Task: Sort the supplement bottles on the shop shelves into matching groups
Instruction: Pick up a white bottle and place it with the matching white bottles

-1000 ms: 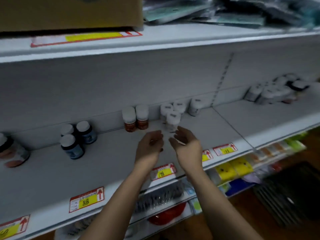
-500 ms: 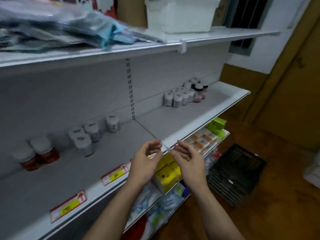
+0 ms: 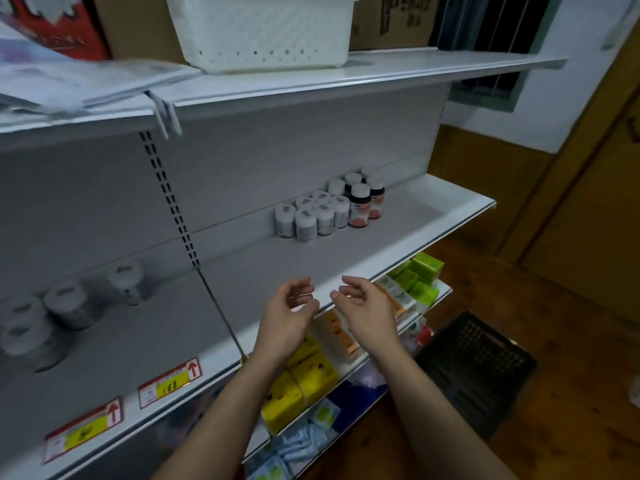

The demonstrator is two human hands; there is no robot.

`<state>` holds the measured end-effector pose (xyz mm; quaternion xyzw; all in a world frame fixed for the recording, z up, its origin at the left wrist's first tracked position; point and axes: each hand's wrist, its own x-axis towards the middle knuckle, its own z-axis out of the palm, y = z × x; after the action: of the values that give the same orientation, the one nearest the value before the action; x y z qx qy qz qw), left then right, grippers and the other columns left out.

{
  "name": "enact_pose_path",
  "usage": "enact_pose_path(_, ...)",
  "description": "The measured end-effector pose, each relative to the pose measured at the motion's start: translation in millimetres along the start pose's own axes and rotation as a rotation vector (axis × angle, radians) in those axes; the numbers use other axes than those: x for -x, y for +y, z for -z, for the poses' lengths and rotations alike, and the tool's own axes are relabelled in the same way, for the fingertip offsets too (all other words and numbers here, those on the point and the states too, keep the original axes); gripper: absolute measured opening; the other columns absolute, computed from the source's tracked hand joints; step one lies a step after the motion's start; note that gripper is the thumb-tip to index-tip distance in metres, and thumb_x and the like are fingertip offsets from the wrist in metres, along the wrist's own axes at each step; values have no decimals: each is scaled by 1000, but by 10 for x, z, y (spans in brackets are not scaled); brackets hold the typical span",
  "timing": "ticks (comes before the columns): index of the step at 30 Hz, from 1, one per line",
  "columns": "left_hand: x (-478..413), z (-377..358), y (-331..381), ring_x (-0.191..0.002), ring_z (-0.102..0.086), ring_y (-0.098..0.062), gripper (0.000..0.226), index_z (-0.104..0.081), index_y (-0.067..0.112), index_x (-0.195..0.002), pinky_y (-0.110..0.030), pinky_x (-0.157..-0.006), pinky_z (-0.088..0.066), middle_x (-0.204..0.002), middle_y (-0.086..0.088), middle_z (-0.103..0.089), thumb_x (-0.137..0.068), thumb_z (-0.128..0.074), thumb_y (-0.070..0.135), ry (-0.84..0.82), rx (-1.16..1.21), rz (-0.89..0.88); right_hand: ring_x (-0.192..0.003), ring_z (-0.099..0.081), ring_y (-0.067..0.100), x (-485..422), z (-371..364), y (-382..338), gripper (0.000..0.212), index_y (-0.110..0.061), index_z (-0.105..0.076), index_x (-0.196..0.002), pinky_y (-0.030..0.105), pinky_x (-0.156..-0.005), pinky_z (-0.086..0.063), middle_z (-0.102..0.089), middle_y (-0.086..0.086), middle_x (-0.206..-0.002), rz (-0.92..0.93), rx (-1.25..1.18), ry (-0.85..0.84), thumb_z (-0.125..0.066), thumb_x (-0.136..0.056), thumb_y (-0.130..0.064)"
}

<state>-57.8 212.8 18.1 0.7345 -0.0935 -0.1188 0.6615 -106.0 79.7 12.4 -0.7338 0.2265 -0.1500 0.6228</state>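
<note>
Head view looks down on a middle shelf (image 3: pixel 446 206) of a white shop unit. The left hand (image 3: pixel 287 320) and right hand (image 3: pixel 367 313) hover side by side above its front edge, palms turned toward each other, fingers loosely curved. Each grip is released and holds nothing.

At the back of the shelf's right section stands a tight cluster of white-capped bottles (image 3: pixel 311 216). Just beside them on the right stand dark bottles with pinkish labels (image 3: pixel 360 207). Both groups are well apart from the hands. In the left section, past the slotted upright, more white bottles (image 3: pixel 65 303) stand in a loose group, blurred.

Red-and-yellow price tags (image 3: pixel 169 381) line the shelf's front lip. Yellow boxes (image 3: pixel 304 379) and green boxes (image 3: pixel 420 278) sit on the shelf below. A white basket (image 3: pixel 263 29) rests on the shelf above, and a black crate (image 3: pixel 478 368) sits on the wooden floor.
</note>
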Motion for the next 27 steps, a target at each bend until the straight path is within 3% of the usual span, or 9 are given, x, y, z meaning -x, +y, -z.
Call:
enact_pose_path(3, -464, -53, -75, -106, -60, -19, 35, -56, 22, -115, -46, -94, -52, -120, -5, -63, -88, -62, 2, 58, 5, 30, -99, -63, 16, -526, -130, -21, 39, -16, -56, -127, 28, -82, -52, -62, -1, -112, -41, 52, -75, -66, -90, -24)
enact_pose_path(7, -1227, -108, -155, -116, -57, -19, 44, -51, 20, -130, -47, -98, -50, -126, 1, -59, -88, -61, 9, 103, -24, 69, -105, -63, 23, -1266, -389, -3, 40, -16, -56, -128, 40, -94, -51, -63, 2, -117, -73, 152, -96, -63, -90, -28)
enact_pose_path(10, -1716, -196, -180, -119, -53, -16, 47, -49, 18, -132, -46, -102, -47, -130, 0, -56, -88, -60, 5, 112, -21, 101, -108, -60, 30, -1717, -539, -3, 31, -15, -58, -123, 47, -96, -49, -63, 9, -117, -108, 152, -99, -56, -92, -20)
enact_pose_path(13, -2081, -271, -196, -104, -55, -11, 43, -54, 25, -119, -35, -87, -50, -117, 5, -60, -86, -55, -2, 125, -56, 83, -109, -59, 30, -2104, -639, -8, 27, -13, -60, -117, 45, -96, -47, -64, 12, -117, -77, 209, -88, -49, -93, -13)
enact_pose_path(17, -2389, -322, -289, -107, -61, -15, 54, -52, 22, -133, -21, -72, -45, -121, 3, -63, -83, -57, 3, 95, -126, 92, -101, -59, 18, -2326, -723, 33, 34, -22, -60, -121, 38, -89, -49, -65, -2, -112, -88, 120, -137, -49, -89, -14)
enact_pose_path(20, -2478, -358, -334, -101, -65, -20, 42, -58, 21, -124, -23, -72, -46, -114, -1, -68, -84, -65, 9, 158, -97, 140, -102, -65, 24, -2434, -729, 154, 38, -30, -63, -113, 45, -89, -53, -70, -1, -109, -126, 79, -164, -51, -78, -20)
enact_pose_path(22, -2481, -375, -325, -94, -66, -15, 32, -62, 21, -114, -23, -74, -48, -105, 1, -69, -84, -70, 14, 205, -89, 135, -99, -65, 24, -2484, -681, 172, 28, -29, -65, -113, 43, -88, -52, -71, 2, -107, -105, 107, -204, -54, -87, -26)
enact_pose_path(25, -2330, -431, -253, -75, -65, -2, 19, -64, 16, -107, -6, -59, -46, -94, 2, -70, -88, -68, 18, 261, -105, 79, -94, -63, 19, -2407, -513, 165, 26, -25, -64, -119, 35, -82, -51, -69, 1, -105, -49, 150, -236, -53, -95, -29)
enact_pose_path(27, -2124, -517, -193, -71, -64, 1, 16, -58, 13, -105, -9, -58, -48, -94, -2, -68, -92, -64, 19, 289, -82, 87, -83, -61, 14, -2262, -345, 164, 17, -22, -67, -108, 26, -68, -47, -68, -3, -94, -53, 42, -238, -55, -96, -25)
